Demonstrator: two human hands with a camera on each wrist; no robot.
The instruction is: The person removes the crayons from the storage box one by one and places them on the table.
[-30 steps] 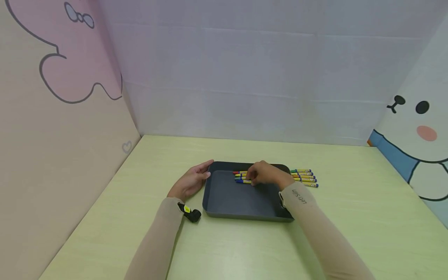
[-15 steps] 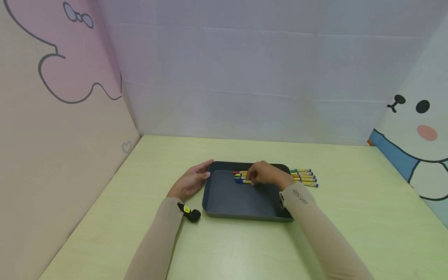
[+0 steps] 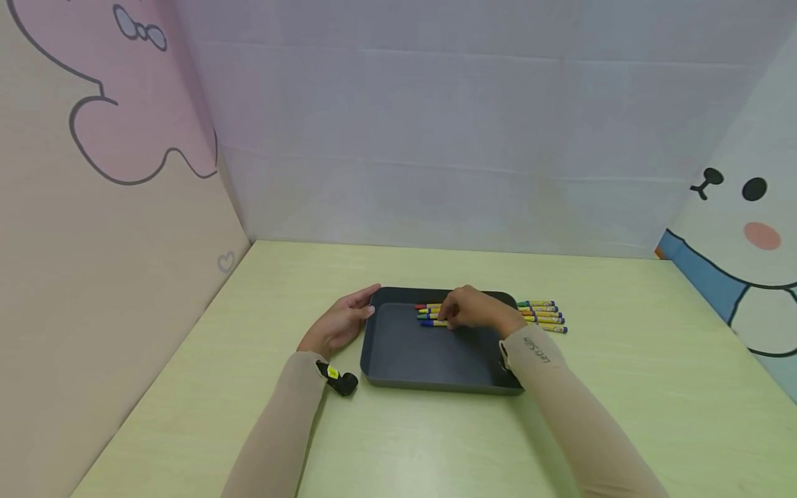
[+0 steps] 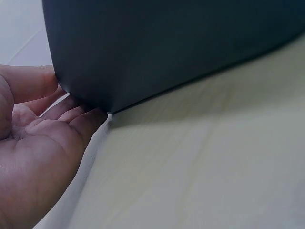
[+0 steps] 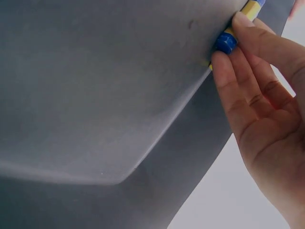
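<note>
A dark grey tray (image 3: 405,356) stands on the table. My left hand (image 3: 339,324) holds its left side near the far corner. In the left wrist view the thumb lies against the tray's outer wall, and the other fingers reach round its lower edge. My right hand (image 3: 470,308) is over the tray and pinches a blue crayon (image 3: 431,323) between thumb and fingers. The crayon's blue end (image 5: 226,43) shows between the fingertips in the right wrist view. Beyond it lie a green crayon (image 3: 426,317), a yellow crayon (image 3: 427,311) and a red crayon (image 3: 426,306), partly hidden by the hand.
To the right of the tray, several yellow-wrapped crayons (image 3: 542,314) lie side by side, some partly hidden by the right wrist. The pale wooden table (image 3: 398,443) ends at a whitish back wall (image 3: 398,152). Cartoon-printed side panels (image 3: 143,228) flank it.
The blue crayon has shifted very slightly to the right in the right hand's fingers. Both hands and the tray otherwise stay in place.
</note>
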